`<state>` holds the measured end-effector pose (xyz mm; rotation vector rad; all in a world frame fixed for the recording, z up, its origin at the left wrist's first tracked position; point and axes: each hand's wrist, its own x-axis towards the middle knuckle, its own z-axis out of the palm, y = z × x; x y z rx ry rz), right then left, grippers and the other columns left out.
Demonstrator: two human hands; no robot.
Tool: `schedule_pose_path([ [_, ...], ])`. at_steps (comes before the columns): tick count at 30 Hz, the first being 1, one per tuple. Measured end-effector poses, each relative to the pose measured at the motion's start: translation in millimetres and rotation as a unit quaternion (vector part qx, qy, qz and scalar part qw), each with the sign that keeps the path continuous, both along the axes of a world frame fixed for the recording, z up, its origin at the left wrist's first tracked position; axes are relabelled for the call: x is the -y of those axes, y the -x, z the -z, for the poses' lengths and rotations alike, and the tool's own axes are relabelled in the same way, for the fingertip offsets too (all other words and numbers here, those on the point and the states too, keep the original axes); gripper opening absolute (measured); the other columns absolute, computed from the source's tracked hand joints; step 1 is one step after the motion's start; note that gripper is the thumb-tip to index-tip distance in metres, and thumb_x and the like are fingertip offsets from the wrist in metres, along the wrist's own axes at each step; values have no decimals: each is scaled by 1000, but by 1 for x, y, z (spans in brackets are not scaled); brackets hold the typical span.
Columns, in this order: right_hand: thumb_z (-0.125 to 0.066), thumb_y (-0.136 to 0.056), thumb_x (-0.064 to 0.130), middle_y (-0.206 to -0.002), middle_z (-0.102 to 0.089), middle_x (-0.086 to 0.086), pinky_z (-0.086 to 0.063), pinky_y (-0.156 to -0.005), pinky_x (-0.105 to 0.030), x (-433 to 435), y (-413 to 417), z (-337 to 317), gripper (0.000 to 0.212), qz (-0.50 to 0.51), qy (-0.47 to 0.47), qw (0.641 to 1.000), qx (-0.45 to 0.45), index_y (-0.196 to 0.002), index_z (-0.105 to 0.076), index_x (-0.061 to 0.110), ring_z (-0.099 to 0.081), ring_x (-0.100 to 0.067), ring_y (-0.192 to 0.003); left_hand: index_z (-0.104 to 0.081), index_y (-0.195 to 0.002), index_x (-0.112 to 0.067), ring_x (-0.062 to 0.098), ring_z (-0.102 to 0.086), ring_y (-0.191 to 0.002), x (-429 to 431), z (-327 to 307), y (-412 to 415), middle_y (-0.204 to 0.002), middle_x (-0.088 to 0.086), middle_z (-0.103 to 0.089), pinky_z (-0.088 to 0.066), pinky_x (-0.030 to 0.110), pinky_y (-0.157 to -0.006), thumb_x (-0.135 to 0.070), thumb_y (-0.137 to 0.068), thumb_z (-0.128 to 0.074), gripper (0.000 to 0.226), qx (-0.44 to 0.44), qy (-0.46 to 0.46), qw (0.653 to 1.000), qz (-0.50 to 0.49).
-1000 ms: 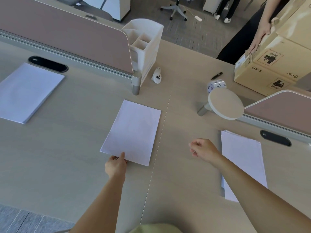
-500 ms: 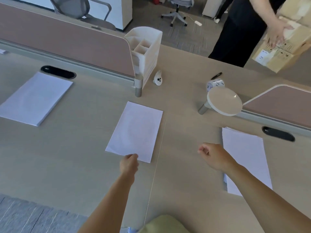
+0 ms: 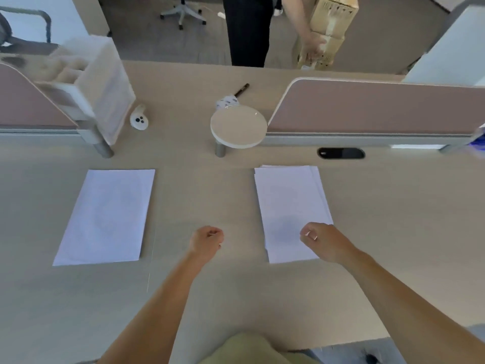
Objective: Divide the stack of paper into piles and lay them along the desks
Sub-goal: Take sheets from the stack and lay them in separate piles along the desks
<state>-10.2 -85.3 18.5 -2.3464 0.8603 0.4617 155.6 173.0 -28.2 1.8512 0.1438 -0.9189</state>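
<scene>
Two lots of white paper lie on the light wood desk [image 3: 204, 195]. A thin pile [image 3: 105, 216] lies flat at the left. A thicker, slightly fanned stack [image 3: 288, 200] lies at the right. My left hand [image 3: 206, 241] hovers between them with its fingers curled, holding nothing and apart from both. My right hand [image 3: 322, 240] is over the near right corner of the thicker stack, fingers curled, with no sheet visibly held.
Pink divider screens [image 3: 378, 106] run along the back, with a round white disc on a post [image 3: 237, 126], a white organiser [image 3: 97, 82], a small white controller [image 3: 139, 119], a black pen [image 3: 241, 89] and a cable slot [image 3: 340, 153]. A person carrying cardboard boxes [image 3: 330, 24] stands beyond the desk.
My left hand has left the near edge of the thin pile and moved right. My right hand has moved over the thicker stack. The view has swung right; the person lifted the boxes.
</scene>
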Motion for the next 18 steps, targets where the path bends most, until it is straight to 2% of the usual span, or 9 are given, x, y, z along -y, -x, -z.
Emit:
schedule_pose_path([
  [4,-55,-92,34,-93,-68,4,-54,-64,-29,66,27,29,14,67,-54,996,0,-94,-68,28,-68,-16,-78,-61,-82,-19,18,-60,-67,63,1,26,-80,5,-64,-44,27,-62,-14,-95,-58,14,-56,-20,996,-64],
  [7,-53,-90,27,-95,-68,0,-59,-71,-34,100,35,45,20,88,-77,993,-9,-102,-67,19,-70,-21,-80,-59,-81,-17,23,-59,-69,99,11,37,-82,11,-62,-45,29,-66,-12,-91,-55,12,-20,-95,995,-20],
  [9,-53,-89,24,-98,-68,-5,-56,-76,-34,117,35,53,20,95,-84,992,-8,-102,-64,13,-67,-22,-83,-58,-85,-15,23,-56,-72,118,14,44,-81,12,-59,-42,29,-65,-12,-90,-52,9,-21,-140,990,-24],
  [13,-53,-88,25,-91,-58,-2,-42,-63,-28,131,23,62,13,89,-112,989,-24,-93,-53,13,-54,-19,-75,-51,-72,-15,20,-43,-63,142,20,47,-69,6,-46,-34,27,-62,-8,-94,-49,22,-46,-161,985,-29],
  [16,-54,-91,29,-90,-53,2,-37,-57,-25,136,8,68,17,63,-137,987,-59,-99,-52,15,-54,-15,-75,-54,-78,-13,23,-49,-74,155,20,45,-78,8,-51,-40,29,-66,-11,-94,-51,16,-67,-170,981,-58],
  [18,-53,-90,25,-73,-46,3,-30,-50,-26,136,-1,71,16,63,-134,986,-74,-79,-47,16,-45,-11,-60,-60,-85,-8,25,-53,-81,159,23,43,-88,11,-57,-43,32,-70,-13,-90,-58,8,-68,-173,980,-72],
])
